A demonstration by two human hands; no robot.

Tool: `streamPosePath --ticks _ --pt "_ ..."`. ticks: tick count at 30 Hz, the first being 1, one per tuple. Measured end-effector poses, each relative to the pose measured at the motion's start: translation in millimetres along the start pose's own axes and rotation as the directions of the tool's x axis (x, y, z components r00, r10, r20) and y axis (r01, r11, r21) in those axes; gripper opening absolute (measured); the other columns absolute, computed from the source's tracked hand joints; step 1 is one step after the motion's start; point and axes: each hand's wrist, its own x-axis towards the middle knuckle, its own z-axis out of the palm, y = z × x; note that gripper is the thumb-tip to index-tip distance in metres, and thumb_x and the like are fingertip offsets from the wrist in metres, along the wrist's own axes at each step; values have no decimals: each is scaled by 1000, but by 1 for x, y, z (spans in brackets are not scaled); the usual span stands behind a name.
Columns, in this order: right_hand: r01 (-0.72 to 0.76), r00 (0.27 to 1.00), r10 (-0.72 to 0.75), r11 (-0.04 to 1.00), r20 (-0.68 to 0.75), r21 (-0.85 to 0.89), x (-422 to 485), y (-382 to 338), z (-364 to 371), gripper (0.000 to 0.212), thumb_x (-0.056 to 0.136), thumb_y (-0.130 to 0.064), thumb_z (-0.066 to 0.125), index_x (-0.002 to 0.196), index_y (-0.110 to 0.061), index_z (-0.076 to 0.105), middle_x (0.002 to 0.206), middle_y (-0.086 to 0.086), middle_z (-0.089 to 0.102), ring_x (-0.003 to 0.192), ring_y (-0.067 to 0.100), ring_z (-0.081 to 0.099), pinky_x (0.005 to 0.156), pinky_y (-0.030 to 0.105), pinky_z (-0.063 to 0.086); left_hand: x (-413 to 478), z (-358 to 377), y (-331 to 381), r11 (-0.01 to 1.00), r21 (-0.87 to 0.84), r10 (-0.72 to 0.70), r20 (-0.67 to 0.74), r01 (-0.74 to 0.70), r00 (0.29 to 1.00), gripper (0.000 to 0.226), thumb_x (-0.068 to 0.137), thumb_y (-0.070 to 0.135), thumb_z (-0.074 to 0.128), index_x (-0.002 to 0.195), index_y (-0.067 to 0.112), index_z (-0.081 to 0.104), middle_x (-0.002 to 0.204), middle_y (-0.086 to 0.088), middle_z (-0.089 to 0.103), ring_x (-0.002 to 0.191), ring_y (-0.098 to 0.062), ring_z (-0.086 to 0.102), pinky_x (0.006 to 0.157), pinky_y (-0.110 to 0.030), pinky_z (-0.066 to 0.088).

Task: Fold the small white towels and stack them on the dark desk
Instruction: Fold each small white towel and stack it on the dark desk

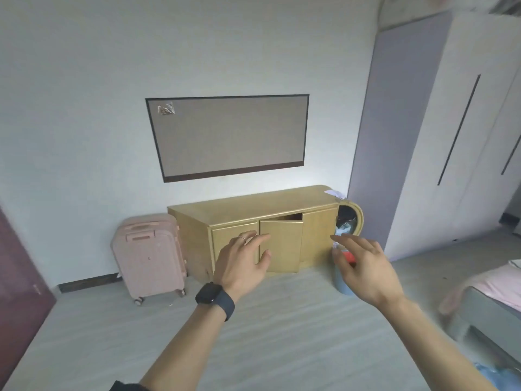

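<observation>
No white towel and no dark desk show in the head view. My left hand (242, 261), with a ring and a black watch on its wrist, is held out in mid-air with relaxed, spread fingers and holds nothing. My right hand (363, 263) is raised beside it, fingers loosely extended, also holding nothing. Both hands hover in front of a low yellow wooden cabinet (253, 210) against the far wall.
The cabinet's middle door (280, 244) stands ajar. A pink suitcase (149, 255) stands left of it, a blue bin (345, 283) on the floor to its right. A bed with pink bedding (496, 289) is at right, a tall wardrobe (451, 122) behind, a dark door (19, 283) at left.
</observation>
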Motion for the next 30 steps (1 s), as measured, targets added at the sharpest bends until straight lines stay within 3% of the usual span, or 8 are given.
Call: streamPosePath --ticks 9,19,24,30 --pt "-118 993 118 993 -18 -13 155 76 63 33 94 -39 53 127 -44 56 132 -16 58 117 23 48 93 44 49 189 89 -46 998 -23 54 91 -52 994 40 97 44 50 137 41 54 144 12 51 131 -11 47 104 -28 43" --pt "-133 990 133 991 -40 21 330 184 141 34 93 -38 56 127 -39 59 127 -15 62 118 22 51 92 44 50 390 224 -76 997 -18 72 151 -70 986 41 98 44 49 138 41 52 143 8 53 130 -13 49 103 -29 45" --pt "-165 986 165 984 -3 64 426 250 178 35 94 -34 61 129 -35 61 124 -16 63 120 21 50 93 36 45 486 290 -86 1000 -16 6 169 -3 986 40 98 41 51 137 40 53 141 9 55 128 -14 50 104 -31 44" --pt "-207 975 200 976 101 69 517 322 231 36 93 -34 61 128 -34 61 117 -12 66 114 24 53 91 36 46 579 370 -105 997 -22 -69 213 75 975 37 96 37 53 133 36 58 137 9 57 126 -16 51 102 -35 44"
